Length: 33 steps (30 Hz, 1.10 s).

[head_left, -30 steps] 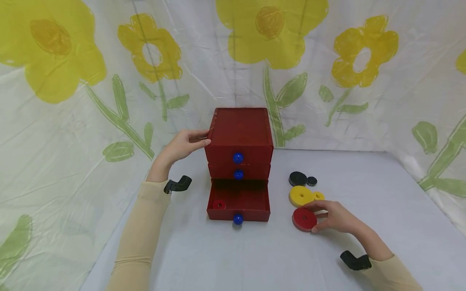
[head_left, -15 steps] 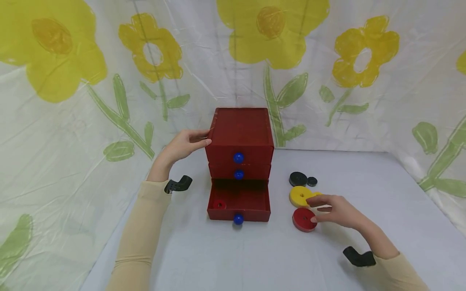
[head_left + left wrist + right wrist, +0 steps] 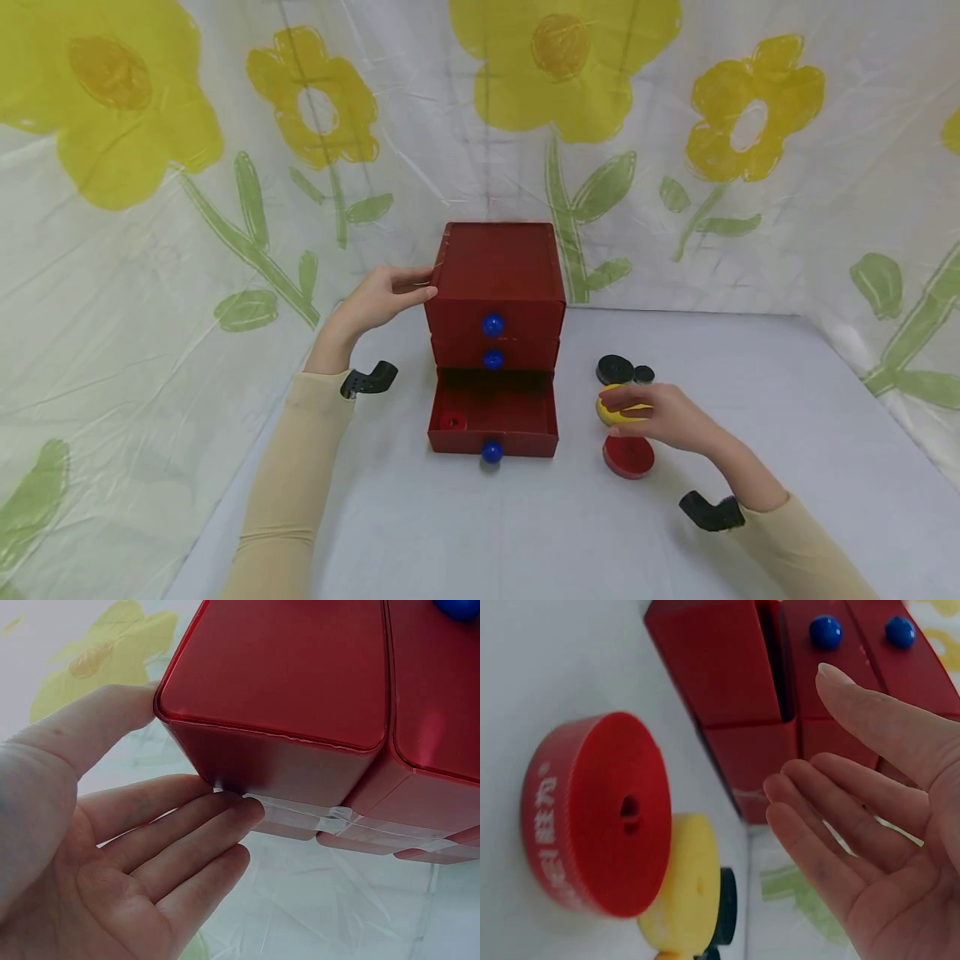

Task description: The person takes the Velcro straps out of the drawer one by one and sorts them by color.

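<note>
A red drawer cabinet (image 3: 498, 262) with blue knobs stands on the table, its bottom drawer (image 3: 517, 444) pulled out. Inside that drawer, at the front left, lies a small red roll (image 3: 452, 422). My left hand (image 3: 372, 302) rests against the cabinet's upper left side, with thumb and fingertips touching it in the left wrist view. Above the rolls my right hand (image 3: 667, 418) hovers, fingers relaxed and holding nothing. Under it are a large red roll (image 3: 622, 817) with white lettering and a large yellow roll (image 3: 686, 892), partly covered by the hand in the head view.
Behind the yellow roll sit a large black roll (image 3: 615, 370) and a small black roll (image 3: 643, 374). A white cloth with yellow flowers (image 3: 561, 48) hangs behind and around the white table (image 3: 420, 525).
My right hand has come off the large red roll and moved away from me and slightly left, over the yellow roll. The left hand stays on the cabinet.
</note>
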{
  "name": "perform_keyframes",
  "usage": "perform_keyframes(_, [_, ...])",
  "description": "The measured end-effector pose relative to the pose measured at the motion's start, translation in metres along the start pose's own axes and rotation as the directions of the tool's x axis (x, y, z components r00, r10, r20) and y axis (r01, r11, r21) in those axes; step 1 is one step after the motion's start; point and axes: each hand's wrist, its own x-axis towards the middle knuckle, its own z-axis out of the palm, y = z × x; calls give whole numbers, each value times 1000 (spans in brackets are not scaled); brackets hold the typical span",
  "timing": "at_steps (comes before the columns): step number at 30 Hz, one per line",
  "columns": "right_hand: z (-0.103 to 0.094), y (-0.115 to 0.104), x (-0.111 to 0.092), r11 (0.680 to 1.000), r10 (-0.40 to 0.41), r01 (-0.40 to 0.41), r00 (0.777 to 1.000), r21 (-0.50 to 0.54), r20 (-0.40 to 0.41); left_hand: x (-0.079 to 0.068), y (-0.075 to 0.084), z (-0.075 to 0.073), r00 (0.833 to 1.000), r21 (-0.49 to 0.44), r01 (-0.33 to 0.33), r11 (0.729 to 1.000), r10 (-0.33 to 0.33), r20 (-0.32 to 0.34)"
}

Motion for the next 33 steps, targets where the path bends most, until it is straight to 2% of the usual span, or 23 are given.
perform_keyframes(10, [7,-18,27,995,-92,91,996,42,19,1,-3,1,1000,2,-3,1000,3,-8])
perform_keyframes(21, [17,-32,53,991,-122,119,990,55,63,1,-3,1,1000,-7,-16,1000,16,-22])
perform_keyframes(28, [27,-40,69,987,-137,127,985,96,104,1,-2,0,1000,-13,-18,1000,18,-4])
perform_keyframes(33, [37,-45,82,992,-115,105,983,75,141,1,-1,0,1000,-19,-8,1000,9,4])
